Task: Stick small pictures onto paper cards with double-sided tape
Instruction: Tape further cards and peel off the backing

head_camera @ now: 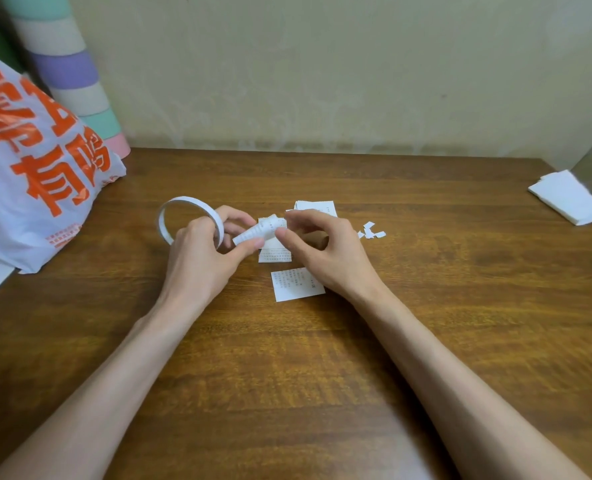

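Noting left hand [197, 258] grips the tape roll [183, 202], right hand [325, 251] pinches the strip [256, 233] at its free end; slack could fold it, self-sticking.

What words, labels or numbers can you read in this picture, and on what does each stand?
"有鸣": large orange characters on the white plastic bag; the row above them is creased and cut off, so it cannot be read for sure.
Small orange print low on the bag: too small to read.
Print on the paper cards: too small and blurred.
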The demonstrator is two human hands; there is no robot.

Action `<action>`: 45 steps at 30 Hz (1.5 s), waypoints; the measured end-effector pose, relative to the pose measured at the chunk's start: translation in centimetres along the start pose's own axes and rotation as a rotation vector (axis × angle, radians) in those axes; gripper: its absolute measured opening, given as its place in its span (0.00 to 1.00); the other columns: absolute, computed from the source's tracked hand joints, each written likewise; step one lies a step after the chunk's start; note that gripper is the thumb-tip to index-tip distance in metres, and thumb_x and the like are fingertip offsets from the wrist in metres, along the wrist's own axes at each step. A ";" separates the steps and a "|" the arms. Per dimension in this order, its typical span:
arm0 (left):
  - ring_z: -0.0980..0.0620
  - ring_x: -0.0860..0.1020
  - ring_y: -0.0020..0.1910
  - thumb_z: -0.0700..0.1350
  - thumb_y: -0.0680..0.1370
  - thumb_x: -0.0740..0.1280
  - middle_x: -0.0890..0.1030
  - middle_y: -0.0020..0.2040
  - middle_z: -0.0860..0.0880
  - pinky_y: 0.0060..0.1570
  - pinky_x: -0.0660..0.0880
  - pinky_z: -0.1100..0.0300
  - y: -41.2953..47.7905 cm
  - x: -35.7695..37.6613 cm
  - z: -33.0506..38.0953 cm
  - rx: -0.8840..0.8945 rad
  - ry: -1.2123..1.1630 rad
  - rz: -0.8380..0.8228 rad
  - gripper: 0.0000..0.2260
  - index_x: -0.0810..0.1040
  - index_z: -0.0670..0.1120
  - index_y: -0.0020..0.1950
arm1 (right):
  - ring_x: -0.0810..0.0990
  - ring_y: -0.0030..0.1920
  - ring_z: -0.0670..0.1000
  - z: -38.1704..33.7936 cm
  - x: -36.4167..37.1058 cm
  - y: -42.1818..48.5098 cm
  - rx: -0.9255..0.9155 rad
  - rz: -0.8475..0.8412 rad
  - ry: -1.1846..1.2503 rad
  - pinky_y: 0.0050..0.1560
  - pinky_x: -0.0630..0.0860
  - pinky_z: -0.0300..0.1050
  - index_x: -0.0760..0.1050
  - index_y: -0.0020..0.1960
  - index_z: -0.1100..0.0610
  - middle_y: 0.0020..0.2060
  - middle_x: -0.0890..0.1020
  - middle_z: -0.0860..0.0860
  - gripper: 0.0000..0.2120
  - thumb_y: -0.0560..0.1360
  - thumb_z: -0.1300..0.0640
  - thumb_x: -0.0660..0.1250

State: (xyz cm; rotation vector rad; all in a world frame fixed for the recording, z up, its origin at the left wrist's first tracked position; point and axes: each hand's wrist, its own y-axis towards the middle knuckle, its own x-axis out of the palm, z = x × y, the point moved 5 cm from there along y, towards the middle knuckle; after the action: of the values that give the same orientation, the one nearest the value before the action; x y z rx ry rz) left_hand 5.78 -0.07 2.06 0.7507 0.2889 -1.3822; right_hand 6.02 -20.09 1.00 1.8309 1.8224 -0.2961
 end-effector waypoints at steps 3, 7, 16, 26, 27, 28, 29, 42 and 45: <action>0.48 0.82 0.38 0.47 0.73 0.81 0.86 0.41 0.51 0.45 0.82 0.47 -0.3 0.9 0.7 0.037 -0.155 -0.108 0.14 0.83 0.55 0.55 | 0.85 0.52 0.41 -0.1 -0.1 0.0 0.040 -0.014 0.167 0.57 0.79 0.40 0.86 0.57 0.53 0.47 0.88 0.45 0.15 0.77 0.44 0.75; 0.43 0.85 0.42 0.48 0.74 0.80 0.87 0.44 0.48 0.48 0.82 0.44 -0.7 1.5 1.3 0.045 -0.263 -0.186 0.15 0.83 0.56 0.59 | 0.86 0.43 0.46 -0.2 -0.7 -0.3 0.002 -0.011 0.228 0.49 0.79 0.43 0.85 0.46 0.59 0.41 0.88 0.53 0.10 0.79 0.51 0.75; 0.60 0.80 0.33 0.47 0.78 0.76 0.82 0.29 0.58 0.40 0.79 0.66 -0.8 1.6 0.3 -0.095 -0.338 -0.119 0.08 0.87 0.49 0.56 | 0.84 0.37 0.42 0.4 -1.7 -1.0 0.068 -0.090 0.187 0.45 0.77 0.36 0.85 0.51 0.54 0.37 0.88 0.49 0.02 0.80 0.57 0.74; 0.56 0.70 0.26 0.47 0.82 0.71 0.87 0.40 0.59 0.36 0.75 0.62 -0.9 1.4 0.4 0.006 -0.171 -0.167 0.06 0.86 0.54 0.57 | 0.82 0.38 0.43 1.5 -3.8 -1.3 0.208 -0.147 0.091 0.44 0.77 0.40 0.86 0.50 0.50 0.40 0.89 0.50 0.04 0.78 0.51 0.76; 0.55 0.71 0.26 0.47 0.81 0.72 0.86 0.38 0.59 0.37 0.73 0.62 -0.9 1.2 0.2 0.010 -0.138 -0.167 0.06 0.86 0.55 0.56 | 0.82 0.37 0.43 1.5 -3.9 -1.3 0.216 -0.172 0.077 0.44 0.76 0.41 0.86 0.50 0.49 0.40 0.89 0.51 0.03 0.78 0.51 0.76; 0.54 0.74 0.27 0.47 0.81 0.72 0.85 0.34 0.60 0.38 0.73 0.62 -0.9 1.1 0.1 0.009 -0.120 -0.170 0.06 0.87 0.55 0.55 | 0.81 0.37 0.44 1.5 -3.9 -1.3 0.218 -0.193 0.064 0.43 0.76 0.40 0.85 0.50 0.49 0.40 0.89 0.51 0.03 0.78 0.50 0.76; 0.52 0.79 0.30 0.47 0.80 0.73 0.83 0.31 0.60 0.40 0.72 0.62 -0.9 1.0 0.0 0.008 -0.105 -0.174 0.06 0.87 0.55 0.55 | 0.80 0.35 0.44 1.4 -3.8 -1.4 0.214 -0.210 0.056 0.41 0.75 0.39 0.85 0.50 0.49 0.39 0.89 0.51 0.04 0.78 0.50 0.76; 0.55 0.82 0.31 0.48 0.76 0.78 0.86 0.41 0.64 0.44 0.78 0.63 -0.8 0.4 0.1 0.014 -0.027 -0.269 0.09 0.87 0.55 0.55 | 0.78 0.36 0.43 0.7 -2.9 -1.5 0.144 -0.227 0.079 0.39 0.72 0.30 0.87 0.48 0.48 0.41 0.87 0.56 0.02 0.77 0.50 0.76; 0.56 0.83 0.31 0.47 0.75 0.79 0.86 0.41 0.63 0.44 0.78 0.62 -0.8 0.4 0.1 0.009 -0.027 -0.278 0.10 0.87 0.55 0.55 | 0.77 0.36 0.45 0.7 -2.5 -1.5 0.133 -0.237 0.058 0.37 0.71 0.33 0.86 0.46 0.48 0.40 0.87 0.58 0.03 0.77 0.50 0.77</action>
State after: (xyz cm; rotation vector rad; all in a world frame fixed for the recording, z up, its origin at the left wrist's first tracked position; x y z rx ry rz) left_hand 5.08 -0.44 1.70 0.7178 0.3768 -1.6552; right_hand 4.53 -22.70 1.37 1.7254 2.1094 -0.4654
